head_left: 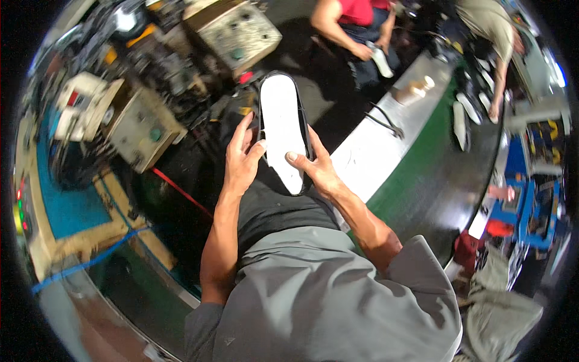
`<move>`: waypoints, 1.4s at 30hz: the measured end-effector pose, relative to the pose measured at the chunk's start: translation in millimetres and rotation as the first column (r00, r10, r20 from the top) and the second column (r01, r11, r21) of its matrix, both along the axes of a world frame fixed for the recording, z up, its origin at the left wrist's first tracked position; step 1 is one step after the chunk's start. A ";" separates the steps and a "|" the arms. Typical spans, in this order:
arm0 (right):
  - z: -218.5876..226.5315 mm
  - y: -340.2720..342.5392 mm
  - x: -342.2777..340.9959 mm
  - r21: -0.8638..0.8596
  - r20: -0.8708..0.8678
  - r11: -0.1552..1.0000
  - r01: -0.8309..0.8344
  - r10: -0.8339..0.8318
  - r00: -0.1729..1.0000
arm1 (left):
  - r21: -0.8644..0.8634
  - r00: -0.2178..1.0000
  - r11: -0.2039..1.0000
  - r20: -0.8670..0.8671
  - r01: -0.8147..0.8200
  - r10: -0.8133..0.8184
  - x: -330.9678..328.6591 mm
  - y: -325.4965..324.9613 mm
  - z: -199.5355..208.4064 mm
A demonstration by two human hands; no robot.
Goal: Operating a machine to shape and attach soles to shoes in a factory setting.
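Observation:
Both hands hold a black shoe upper (pixel 262 102) lengthwise above my lap, with a flat white sole-shaped board (pixel 281 108) facing up inside its dark rim. The board's narrow, pointed end lies nearest my body. My left hand (pixel 242 161) grips the left edge, its thumb at the board's side and its fingers along the outside. On the other side, my right hand (pixel 318 168) presses its thumb onto the board near the narrow end, while the fingers wrap the right edge, partly hidden underneath.
To my right runs a white bench top (pixel 377 160) with black-handled pliers (pixel 389 123) on it. Beyond is a dark green conveyor belt (pixel 416 181) carrying several shoe parts (pixel 461 125). Two people work ahead, one holding a white shoe part (pixel 381 61). Machines with control boxes (pixel 148 130) stand left.

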State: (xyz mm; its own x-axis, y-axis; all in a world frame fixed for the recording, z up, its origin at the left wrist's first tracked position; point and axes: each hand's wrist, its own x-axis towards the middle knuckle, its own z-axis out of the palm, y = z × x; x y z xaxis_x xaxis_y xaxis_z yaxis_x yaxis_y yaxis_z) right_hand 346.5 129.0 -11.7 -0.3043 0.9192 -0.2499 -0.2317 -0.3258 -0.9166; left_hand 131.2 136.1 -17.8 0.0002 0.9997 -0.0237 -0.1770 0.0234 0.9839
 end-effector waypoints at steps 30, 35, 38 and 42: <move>31.5 40.5 -94.7 0.449 0.406 0.814 -0.369 0.182 0.896 | 0.234 0.822 0.921 -0.419 -0.312 0.385 -50.0 -28.2 36.5; 17.0 41.7 -103.1 0.544 0.380 0.784 -0.299 0.088 0.921 | 0.320 0.741 0.882 -0.484 -0.346 0.466 -48.2 -20.6 24.8; 13.5 45.1 -103.8 0.553 0.413 0.785 -0.280 0.033 0.910 | 0.226 0.780 0.941 -0.529 -0.250 0.334 -66.7 -12.1 26.9; 10.4 54.1 -78.5 0.394 0.326 0.805 -0.444 0.329 0.886 | 0.153 0.845 0.973 -0.485 -0.171 0.224 -85.0 -13.3 34.0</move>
